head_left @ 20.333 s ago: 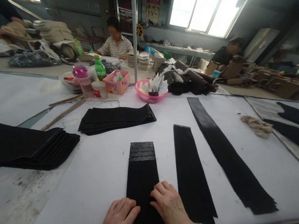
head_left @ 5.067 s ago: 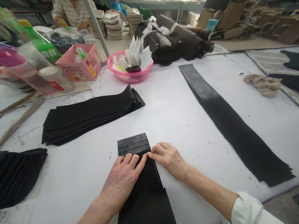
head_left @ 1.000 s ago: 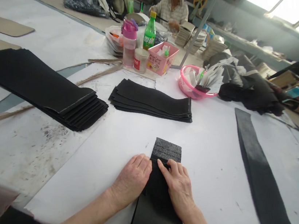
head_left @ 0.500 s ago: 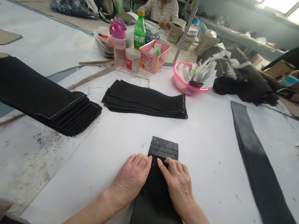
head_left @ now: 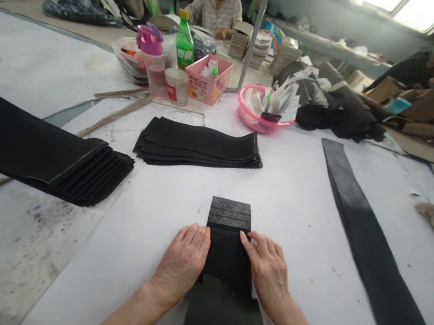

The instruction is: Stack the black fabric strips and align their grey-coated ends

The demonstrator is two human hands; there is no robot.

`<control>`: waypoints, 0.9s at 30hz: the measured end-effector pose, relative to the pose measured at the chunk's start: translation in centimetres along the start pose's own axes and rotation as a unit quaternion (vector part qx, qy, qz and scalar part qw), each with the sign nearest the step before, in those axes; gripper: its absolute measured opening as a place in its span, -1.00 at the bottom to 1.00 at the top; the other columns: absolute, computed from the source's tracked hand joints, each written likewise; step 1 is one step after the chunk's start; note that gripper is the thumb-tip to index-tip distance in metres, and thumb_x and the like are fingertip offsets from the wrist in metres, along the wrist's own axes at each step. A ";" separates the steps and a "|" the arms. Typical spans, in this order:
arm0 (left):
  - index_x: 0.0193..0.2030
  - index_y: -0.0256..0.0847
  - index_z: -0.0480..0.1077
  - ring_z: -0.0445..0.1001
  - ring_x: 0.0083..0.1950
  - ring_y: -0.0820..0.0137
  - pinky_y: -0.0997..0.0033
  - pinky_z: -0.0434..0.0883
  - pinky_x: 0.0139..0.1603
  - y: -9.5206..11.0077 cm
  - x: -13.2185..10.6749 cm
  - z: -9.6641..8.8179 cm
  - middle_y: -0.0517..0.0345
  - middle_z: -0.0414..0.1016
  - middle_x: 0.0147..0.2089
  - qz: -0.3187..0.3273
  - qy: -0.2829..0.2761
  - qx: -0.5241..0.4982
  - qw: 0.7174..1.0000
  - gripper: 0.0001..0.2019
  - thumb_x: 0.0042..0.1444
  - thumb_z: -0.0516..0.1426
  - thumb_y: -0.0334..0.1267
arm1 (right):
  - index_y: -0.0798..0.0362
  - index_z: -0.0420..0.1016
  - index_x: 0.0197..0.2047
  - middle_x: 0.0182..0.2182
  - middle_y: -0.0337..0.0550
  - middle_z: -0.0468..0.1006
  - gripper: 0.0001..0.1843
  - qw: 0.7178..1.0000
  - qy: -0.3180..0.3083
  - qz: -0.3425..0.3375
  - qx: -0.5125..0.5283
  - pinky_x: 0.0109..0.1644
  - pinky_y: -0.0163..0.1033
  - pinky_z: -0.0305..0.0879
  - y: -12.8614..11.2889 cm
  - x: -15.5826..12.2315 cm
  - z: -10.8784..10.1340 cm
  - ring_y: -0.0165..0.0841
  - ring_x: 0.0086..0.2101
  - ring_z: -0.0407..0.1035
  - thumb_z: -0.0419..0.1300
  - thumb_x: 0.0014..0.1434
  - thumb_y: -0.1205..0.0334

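A black fabric piece [head_left: 228, 254] lies lengthwise in front of me, overlapping a longer black panel [head_left: 221, 319] below it. Past its top edge shows a speckled grey-black end strip [head_left: 229, 213] with lines across it. My left hand [head_left: 187, 254] is closed at the piece's upper left edge, thumb and fingertips pinched there. At the opposite edge my right hand [head_left: 268, 262] pinches the upper right corner, its thumb on top and the other fingers curled. What lies under the fingertips is hidden.
Black panels lie in a fanned stack [head_left: 202, 140] ahead and a bigger stack [head_left: 38, 143] at left. A long black strip [head_left: 364, 228] is at right. Beyond stand a pink basket [head_left: 262, 111], pink box [head_left: 210, 81], green bottle [head_left: 184, 41] and pink-lidded bottle [head_left: 154, 64]. Another person [head_left: 217, 10] sits behind.
My right hand has slid from near the middle of the piece's upper edge to its right corner. My left hand stays at the left edge. The whole view has shifted slightly.
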State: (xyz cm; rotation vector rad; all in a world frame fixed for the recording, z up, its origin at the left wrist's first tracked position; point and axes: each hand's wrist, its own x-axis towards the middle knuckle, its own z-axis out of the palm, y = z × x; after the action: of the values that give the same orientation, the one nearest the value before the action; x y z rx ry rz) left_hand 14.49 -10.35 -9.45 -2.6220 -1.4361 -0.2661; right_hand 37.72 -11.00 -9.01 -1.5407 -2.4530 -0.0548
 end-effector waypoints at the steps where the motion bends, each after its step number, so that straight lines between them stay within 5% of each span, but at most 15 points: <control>1: 0.12 -0.46 0.31 0.35 0.08 0.10 0.11 0.33 0.13 0.0 -0.1 0.0 -0.19 0.40 0.03 -0.002 0.006 -0.002 1.000 -0.63 0.15 0.02 -0.51 | 0.02 0.33 0.20 -0.01 0.01 0.42 -0.59 1.000 0.000 0.003 0.007 0.01 -0.07 0.19 0.2 0.0 -0.3 -0.20 -0.01 0.28 -0.05 0.34 0.44; 9: 0.08 -0.40 0.33 0.35 0.08 0.13 0.09 0.34 0.12 -0.3 -0.5 0.4 -0.16 0.40 0.02 0.001 0.035 -0.035 0.999 -0.67 0.16 0.05 -0.48 | -0.06 0.47 -0.04 -0.19 -0.18 0.50 -0.79 0.991 -0.067 0.047 0.105 -0.13 -0.20 0.20 0.3 3.7 -3.3 -0.28 -0.17 0.32 0.17 0.26 0.32; 17: -0.07 -0.30 0.38 0.35 0.02 0.18 0.11 0.34 0.09 -0.3 -0.5 0.0 -0.05 0.41 -0.06 -0.021 0.043 -0.118 0.992 -0.79 0.20 0.02 -0.46 | -0.03 0.47 -0.31 -0.35 -0.30 0.49 -0.87 0.973 -0.131 0.071 0.177 -0.23 -0.27 0.16 -0.1 6.0 -3.3 -0.34 -0.30 0.36 0.35 0.09 0.25; 20: -0.17 -0.25 0.36 0.37 -0.05 0.25 0.19 0.38 0.00 -1.0 -0.3 -0.9 0.01 0.39 -0.11 -0.099 0.049 -0.239 0.965 -0.89 0.25 0.02 -0.33 | -0.01 0.48 -0.43 -0.43 -0.33 0.45 -0.89 0.948 -0.146 0.114 0.258 -0.35 -0.34 0.13 0.1 6.1 -3.6 -0.41 -0.40 0.32 0.35 0.05 0.28; 22: -0.05 -0.23 0.33 0.35 0.03 0.25 0.20 0.37 0.03 -1.5 0.2 -1.5 -0.01 0.37 -0.02 -0.144 0.076 -0.309 0.937 -0.80 0.24 0.06 -0.21 | 0.02 0.48 -0.48 -0.48 -0.34 0.43 -0.87 0.928 -0.143 0.141 0.313 -0.39 -0.36 0.12 0.1 6.0 -4.0 -0.44 -0.45 0.29 0.35 0.03 0.29; 24: 0.05 -0.17 0.33 0.34 0.07 0.27 0.23 0.35 0.08 -1.9 0.9 -2.2 0.02 0.38 0.02 -0.134 0.076 -0.367 0.917 -0.70 0.23 0.09 -0.12 | 0.03 0.49 -0.49 -0.50 -0.34 0.43 -0.87 0.912 -0.132 0.149 0.357 -0.39 -0.37 0.12 -0.1 5.8 -4.6 -0.45 -0.46 0.28 0.36 0.01 0.29; 27: -0.12 -0.11 0.45 0.42 -0.11 0.37 0.37 0.36 -0.05 -1.9 2.2 -3.5 0.16 0.48 -0.17 -0.076 0.016 -0.448 0.891 -0.81 0.24 0.08 -0.13 | 0.03 0.51 -0.49 -0.50 -0.33 0.44 -0.89 0.907 -0.110 0.136 0.384 -0.38 -0.37 0.13 -0.8 5.5 -5.8 -0.45 -0.45 0.29 0.35 0.01 0.30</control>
State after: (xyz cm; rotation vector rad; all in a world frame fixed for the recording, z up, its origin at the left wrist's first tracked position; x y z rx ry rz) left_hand 13.75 -8.24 -5.50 -3.1032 -1.8141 -1.2582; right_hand 35.78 -7.42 -2.08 -1.5141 -1.9618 1.0492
